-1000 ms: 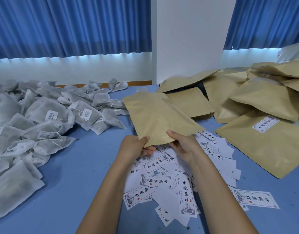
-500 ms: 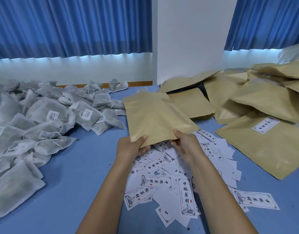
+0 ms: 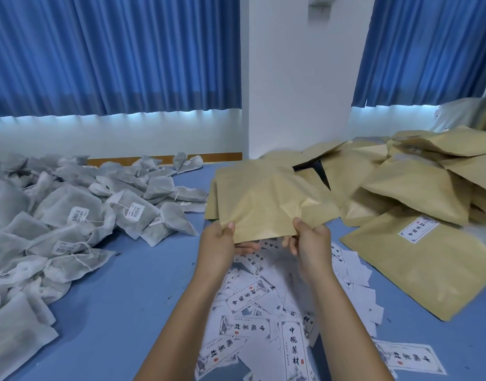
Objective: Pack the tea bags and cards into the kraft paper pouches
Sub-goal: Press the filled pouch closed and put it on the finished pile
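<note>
I see the left hand and the right hand both grasping the near edge of one kraft pouch, with thumbs on top and fingers curled below it. This pouch is held above the blue table. Under the pouch and nearer to me the printed cards lie scattered. Left of the pouch is the heap of tea bags. Right of it I see the pile of other pouches, and the labelled pouch lies flat.

The pouches are plain kraft tan. The tea bags are grey-white, the cards white with black characters. The desk is blue.
</note>
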Demonstrator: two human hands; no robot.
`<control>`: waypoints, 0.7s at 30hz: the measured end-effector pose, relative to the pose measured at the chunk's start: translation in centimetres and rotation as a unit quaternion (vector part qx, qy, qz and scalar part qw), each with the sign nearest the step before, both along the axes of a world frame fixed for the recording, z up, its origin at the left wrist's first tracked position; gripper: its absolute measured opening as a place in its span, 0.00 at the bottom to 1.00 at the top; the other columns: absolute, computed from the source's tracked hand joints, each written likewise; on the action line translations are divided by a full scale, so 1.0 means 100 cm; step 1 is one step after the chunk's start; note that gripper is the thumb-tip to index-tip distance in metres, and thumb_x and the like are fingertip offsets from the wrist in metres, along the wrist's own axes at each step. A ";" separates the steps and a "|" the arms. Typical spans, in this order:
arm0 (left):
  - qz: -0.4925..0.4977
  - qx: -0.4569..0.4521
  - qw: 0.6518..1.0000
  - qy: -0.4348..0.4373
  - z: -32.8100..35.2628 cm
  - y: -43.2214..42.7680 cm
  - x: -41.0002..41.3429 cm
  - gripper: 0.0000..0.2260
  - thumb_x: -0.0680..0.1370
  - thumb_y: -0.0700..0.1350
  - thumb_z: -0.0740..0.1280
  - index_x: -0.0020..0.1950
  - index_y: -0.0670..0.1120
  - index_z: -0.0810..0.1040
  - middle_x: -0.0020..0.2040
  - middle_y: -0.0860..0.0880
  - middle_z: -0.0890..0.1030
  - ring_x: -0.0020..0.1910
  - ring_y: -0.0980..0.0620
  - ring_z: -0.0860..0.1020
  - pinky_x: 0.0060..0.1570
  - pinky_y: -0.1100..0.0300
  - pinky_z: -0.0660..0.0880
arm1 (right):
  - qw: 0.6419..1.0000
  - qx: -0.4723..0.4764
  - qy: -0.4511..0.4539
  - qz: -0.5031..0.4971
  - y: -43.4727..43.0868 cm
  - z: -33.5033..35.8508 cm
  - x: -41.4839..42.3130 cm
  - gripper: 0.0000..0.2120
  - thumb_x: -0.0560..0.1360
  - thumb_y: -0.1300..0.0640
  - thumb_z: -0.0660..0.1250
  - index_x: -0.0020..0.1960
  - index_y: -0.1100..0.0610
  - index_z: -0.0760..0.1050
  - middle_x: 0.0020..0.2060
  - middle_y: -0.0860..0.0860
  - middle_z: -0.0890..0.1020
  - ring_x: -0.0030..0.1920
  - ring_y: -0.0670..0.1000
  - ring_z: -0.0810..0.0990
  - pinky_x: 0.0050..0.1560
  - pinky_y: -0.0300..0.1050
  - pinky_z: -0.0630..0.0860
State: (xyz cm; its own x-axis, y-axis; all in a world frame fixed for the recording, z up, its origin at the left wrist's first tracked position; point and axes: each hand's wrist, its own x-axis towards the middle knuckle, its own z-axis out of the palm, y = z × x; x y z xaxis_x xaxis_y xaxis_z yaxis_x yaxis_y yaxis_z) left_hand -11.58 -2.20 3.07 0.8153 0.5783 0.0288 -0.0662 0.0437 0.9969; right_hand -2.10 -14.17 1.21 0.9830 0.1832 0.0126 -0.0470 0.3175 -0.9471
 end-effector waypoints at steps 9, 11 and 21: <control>-0.060 -0.092 0.991 -0.081 0.057 0.002 0.112 0.17 0.83 0.43 0.57 0.67 0.33 0.62 0.49 0.39 0.80 0.32 0.49 0.83 0.30 0.62 0.79 | 0.947 0.318 -0.002 0.038 0.007 0.060 0.085 0.05 0.81 0.63 0.60 0.48 0.63 0.73 0.45 0.56 0.80 0.45 0.49 0.83 0.51 0.40 0.80; -0.077 -0.054 0.995 -0.021 0.065 0.008 0.143 0.22 0.81 0.51 0.60 0.70 0.41 0.59 0.56 0.40 0.79 0.37 0.49 0.82 0.32 0.61 0.79 | 0.922 0.373 0.065 0.080 0.016 0.065 0.109 0.08 0.81 0.61 0.60 0.54 0.66 0.71 0.57 0.61 0.75 0.63 0.54 0.75 0.67 0.46 0.71; -0.129 0.714 0.616 0.307 -0.033 0.048 0.141 0.23 0.78 0.54 0.65 0.69 0.46 0.67 0.66 0.47 0.72 0.64 0.46 0.71 0.59 0.52 0.66 | 0.983 0.142 0.104 0.054 0.016 -0.002 0.089 0.15 0.80 0.70 0.57 0.65 0.71 0.68 0.58 0.59 0.75 0.58 0.57 0.78 0.65 0.50 0.72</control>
State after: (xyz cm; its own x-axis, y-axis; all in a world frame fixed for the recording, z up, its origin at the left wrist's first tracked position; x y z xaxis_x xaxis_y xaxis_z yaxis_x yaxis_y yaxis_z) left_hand 2.48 2.57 -0.25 0.9855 0.1695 -0.0017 0.1678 -0.9765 -0.1354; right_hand 6.84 -12.55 0.98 0.9445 0.3050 -0.1218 -0.2791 0.5500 -0.7871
